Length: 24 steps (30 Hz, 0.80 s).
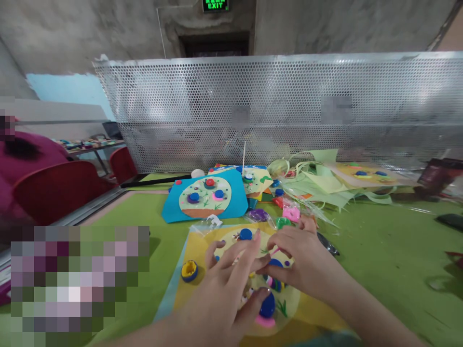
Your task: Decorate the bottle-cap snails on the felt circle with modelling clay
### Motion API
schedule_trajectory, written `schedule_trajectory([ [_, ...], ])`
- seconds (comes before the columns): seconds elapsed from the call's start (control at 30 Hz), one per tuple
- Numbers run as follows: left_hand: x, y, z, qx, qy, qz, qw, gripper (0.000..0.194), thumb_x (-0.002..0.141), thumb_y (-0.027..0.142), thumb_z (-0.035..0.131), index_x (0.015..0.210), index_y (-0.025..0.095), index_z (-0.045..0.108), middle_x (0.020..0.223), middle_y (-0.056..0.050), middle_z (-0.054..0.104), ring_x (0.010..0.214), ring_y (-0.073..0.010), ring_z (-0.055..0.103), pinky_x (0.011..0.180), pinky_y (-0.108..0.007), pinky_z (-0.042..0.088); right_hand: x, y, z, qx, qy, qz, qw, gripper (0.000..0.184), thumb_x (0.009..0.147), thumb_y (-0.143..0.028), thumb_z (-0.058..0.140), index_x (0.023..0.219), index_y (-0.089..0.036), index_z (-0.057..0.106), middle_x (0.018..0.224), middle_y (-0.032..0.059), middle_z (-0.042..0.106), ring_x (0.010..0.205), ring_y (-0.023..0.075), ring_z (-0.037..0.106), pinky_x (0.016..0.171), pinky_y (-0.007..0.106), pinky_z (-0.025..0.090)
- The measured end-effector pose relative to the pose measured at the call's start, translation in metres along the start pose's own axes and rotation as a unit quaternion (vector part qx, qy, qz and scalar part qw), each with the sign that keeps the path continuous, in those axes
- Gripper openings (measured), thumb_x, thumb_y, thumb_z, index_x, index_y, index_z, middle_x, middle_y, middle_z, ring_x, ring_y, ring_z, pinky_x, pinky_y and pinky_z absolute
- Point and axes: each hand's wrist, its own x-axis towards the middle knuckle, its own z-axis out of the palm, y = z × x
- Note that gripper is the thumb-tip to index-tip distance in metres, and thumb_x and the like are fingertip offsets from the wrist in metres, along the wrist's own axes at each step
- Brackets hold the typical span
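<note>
A round pale craft picture on yellow paper [314,315] lies in front of me, with blue bottle caps and bits of coloured clay on it. My left hand [231,274] is over its left and middle part, fingers spread and holding nothing. My right hand [298,255] is over the right side, its thumb and fingers closed around a thin pink strip [275,252], likely clay. Near my left thumb is a dark blue cap [267,305] with pink beneath it. A blue cap [246,234] sits beyond my fingertips. My hands hide much of the middle.
Behind lies a finished-looking picture on blue card [240,193]. Clay packets, purple [258,215], pink [291,214] and green, lie beyond my right hand. Pale green paper scraps [325,180] are heaped behind. A loose blue-and-yellow cap [189,271] lies left. A perforated metal screen [289,96] borders the table.
</note>
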Motion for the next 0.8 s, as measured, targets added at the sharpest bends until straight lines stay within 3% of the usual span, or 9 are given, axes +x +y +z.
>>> schedule_trajectory([
  [0.17, -0.0004, 0.0003, -0.0005, -0.001, 0.016, 0.024, 1.0, 0.078, 0.087, 0.02, 0.045, 0.14, 0.03, -0.011, 0.125, -0.007, 0.059, 0.124, -0.028, 0.044, 0.102, -0.06, 0.026, 0.0013, -0.0013, 0.0003, -0.012, 0.013, -0.022, 1.0, 0.021, 0.063, -0.03, 0.073, 0.06, -0.018, 0.056, 0.058, -0.0052, 0.059, 0.057, 0.0128, 0.053, 0.071, 0.032, 0.022],
  [0.33, 0.001, 0.0032, -0.0056, 0.02, 0.014, 0.016, 1.0, 0.079, 0.087, 0.02, 0.045, 0.141, 0.027, -0.012, 0.115, -0.005, 0.066, 0.121, -0.0269, 0.049, 0.101, -0.056, 0.031, 0.0002, 0.0013, -0.0007, -0.028, 0.014, -0.03, 0.999, 0.018, 0.068, -0.032, 0.07, 0.068, -0.018, 0.058, 0.062, -0.0043, 0.061, 0.06, 0.0139, 0.055, 0.073, 0.033, 0.022],
  [0.53, -0.0003, 0.0037, -0.0002, 0.08, 0.002, 0.036, 0.996, 0.078, 0.087, 0.018, 0.045, 0.142, 0.026, -0.009, 0.124, -0.008, 0.06, 0.128, -0.0284, 0.04, 0.099, -0.06, 0.031, 0.0009, -0.003, 0.0009, -0.031, 0.022, -0.034, 0.999, 0.019, 0.063, -0.027, 0.069, 0.057, -0.019, 0.053, 0.056, -0.0062, 0.057, 0.055, 0.0113, 0.051, 0.073, 0.032, 0.023],
  [0.7, 0.002, 0.0052, -0.004, 0.065, -0.018, 0.019, 0.998, 0.077, 0.089, 0.019, 0.043, 0.141, 0.026, -0.013, 0.109, -0.007, 0.068, 0.127, -0.0278, 0.041, 0.099, -0.061, 0.029, -0.0003, -0.0036, -0.0016, -0.034, -0.011, -0.023, 0.999, 0.011, 0.071, -0.03, 0.064, 0.068, -0.019, 0.06, 0.063, -0.0023, 0.063, 0.062, 0.0146, 0.055, 0.077, 0.035, 0.024],
  [0.8, 0.0036, 0.007, -0.0069, 0.055, -0.038, 0.016, 0.998, 0.078, 0.087, 0.017, 0.044, 0.141, 0.029, -0.012, 0.122, -0.009, 0.061, 0.125, -0.0295, 0.043, 0.098, -0.064, 0.028, 0.0004, -0.0044, -0.0021, -0.033, -0.032, -0.02, 0.999, 0.013, 0.067, -0.027, 0.065, 0.061, -0.019, 0.057, 0.059, -0.0028, 0.06, 0.059, 0.0141, 0.053, 0.075, 0.035, 0.026],
])
